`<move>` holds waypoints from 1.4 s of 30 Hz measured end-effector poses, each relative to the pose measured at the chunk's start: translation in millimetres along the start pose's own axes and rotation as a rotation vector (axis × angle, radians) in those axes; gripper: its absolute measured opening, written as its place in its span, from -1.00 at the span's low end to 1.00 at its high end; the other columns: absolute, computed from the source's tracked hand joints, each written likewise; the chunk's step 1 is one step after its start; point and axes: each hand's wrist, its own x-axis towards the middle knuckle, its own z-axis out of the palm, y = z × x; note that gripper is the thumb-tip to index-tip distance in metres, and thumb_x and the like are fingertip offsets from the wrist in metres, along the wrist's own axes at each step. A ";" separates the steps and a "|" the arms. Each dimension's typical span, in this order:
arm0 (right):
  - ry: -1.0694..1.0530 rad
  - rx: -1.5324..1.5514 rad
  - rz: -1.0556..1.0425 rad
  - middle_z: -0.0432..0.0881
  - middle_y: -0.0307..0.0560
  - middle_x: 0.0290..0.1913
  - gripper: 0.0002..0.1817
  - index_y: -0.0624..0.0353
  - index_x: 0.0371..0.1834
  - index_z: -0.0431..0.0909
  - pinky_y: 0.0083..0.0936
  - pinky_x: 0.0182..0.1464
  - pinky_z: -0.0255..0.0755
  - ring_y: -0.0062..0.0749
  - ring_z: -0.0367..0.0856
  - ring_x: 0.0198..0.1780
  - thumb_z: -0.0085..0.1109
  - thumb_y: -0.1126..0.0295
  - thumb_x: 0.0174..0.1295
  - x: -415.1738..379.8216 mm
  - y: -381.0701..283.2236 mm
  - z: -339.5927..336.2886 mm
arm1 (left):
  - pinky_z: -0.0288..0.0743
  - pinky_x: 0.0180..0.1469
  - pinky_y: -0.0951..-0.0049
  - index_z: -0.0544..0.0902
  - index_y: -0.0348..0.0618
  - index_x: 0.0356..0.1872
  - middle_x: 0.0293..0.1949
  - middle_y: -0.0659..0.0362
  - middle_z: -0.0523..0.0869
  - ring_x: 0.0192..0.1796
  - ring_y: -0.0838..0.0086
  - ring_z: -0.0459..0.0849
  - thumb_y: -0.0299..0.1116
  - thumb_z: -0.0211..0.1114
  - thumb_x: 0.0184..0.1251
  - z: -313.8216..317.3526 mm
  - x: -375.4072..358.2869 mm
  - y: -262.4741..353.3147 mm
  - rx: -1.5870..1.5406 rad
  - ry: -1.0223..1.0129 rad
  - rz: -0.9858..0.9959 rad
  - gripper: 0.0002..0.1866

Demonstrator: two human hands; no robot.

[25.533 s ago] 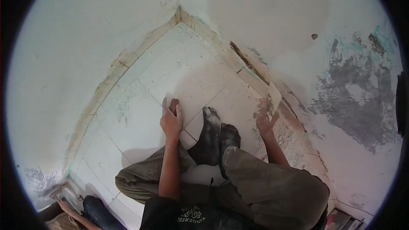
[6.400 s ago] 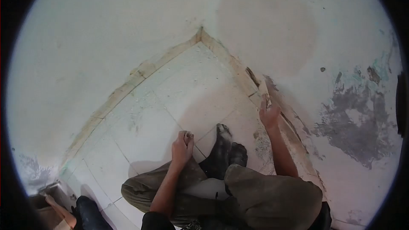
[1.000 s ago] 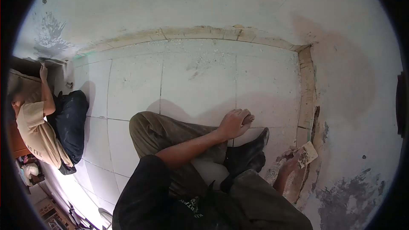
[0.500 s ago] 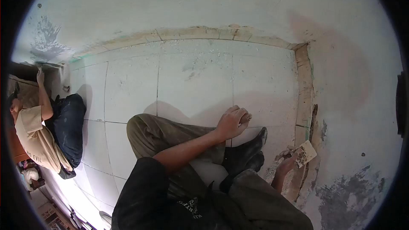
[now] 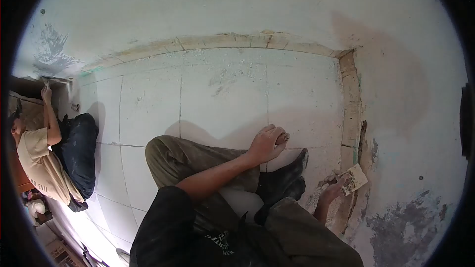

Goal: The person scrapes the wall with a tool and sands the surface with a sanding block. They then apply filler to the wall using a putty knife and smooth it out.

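Above my crossed legs [image 5: 198, 158], my left hand [image 5: 266, 146] is closed, fingers curled. A small brownish rounded end [image 5: 282, 139] pokes out of the fist; what it belongs to is hidden. Down at the right, beside the wall's base, my right hand [image 5: 335, 190] grips a flat cream tile piece [image 5: 357, 180] with crumbly mortar on its face. The piece is close to the brownish skirting strip [image 5: 350, 104], which has a dark broken gap beside it. Rubble [image 5: 326, 180] lies by the right hand.
White floor tiles [image 5: 222, 104] carry scattered crumbs. A skirting strip [image 5: 222, 41] also runs along the far wall [image 5: 222, 5]. To the left, another person [image 5: 44, 163] sits on the floor, hands raised to a wall opening. Grey patches [image 5: 410, 227] mark the right wall.
The view has shifted slightly. Both my hands keep nearly the same pose and hold. The other person's second forearm now shows near the wall opening.
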 end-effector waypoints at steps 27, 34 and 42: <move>-0.759 0.096 -0.444 0.38 -0.06 -0.07 -0.23 0.33 0.09 0.34 -0.46 -0.09 0.34 -0.38 0.37 -0.14 -0.64 -0.19 0.40 2.9 -12.5 -41.8 | 0.50 -0.31 0.26 0.56 -0.17 -0.26 -0.39 0.06 0.60 -0.36 0.24 0.65 -0.44 0.28 0.10 4.3 -0.5 -4.3 0.019 -0.043 -0.130 -0.83; 0.121 -0.339 -0.434 0.52 0.00 -0.09 -0.59 0.33 0.10 0.35 -0.40 0.06 0.35 -0.33 0.46 -0.06 -0.24 0.18 0.47 14.2 -4.3 -19.0 | 0.46 -0.24 0.21 0.53 -0.26 -0.31 -0.41 -0.02 0.59 -0.29 0.07 0.60 -0.45 0.27 0.13 5.0 1.1 2.4 -0.002 -0.013 -0.058 -0.85; 0.178 -0.319 -0.461 0.58 -0.10 -0.27 -0.66 0.35 -0.03 0.43 -0.56 -0.26 0.39 -0.44 0.50 -0.34 -0.16 0.26 0.45 -1.7 -18.1 -33.2 | 0.44 -0.24 0.22 0.51 -0.28 -0.33 -0.39 -0.03 0.59 -0.29 0.06 0.59 -0.45 0.26 0.15 5.2 0.3 0.0 -0.006 -0.040 -0.103 -0.86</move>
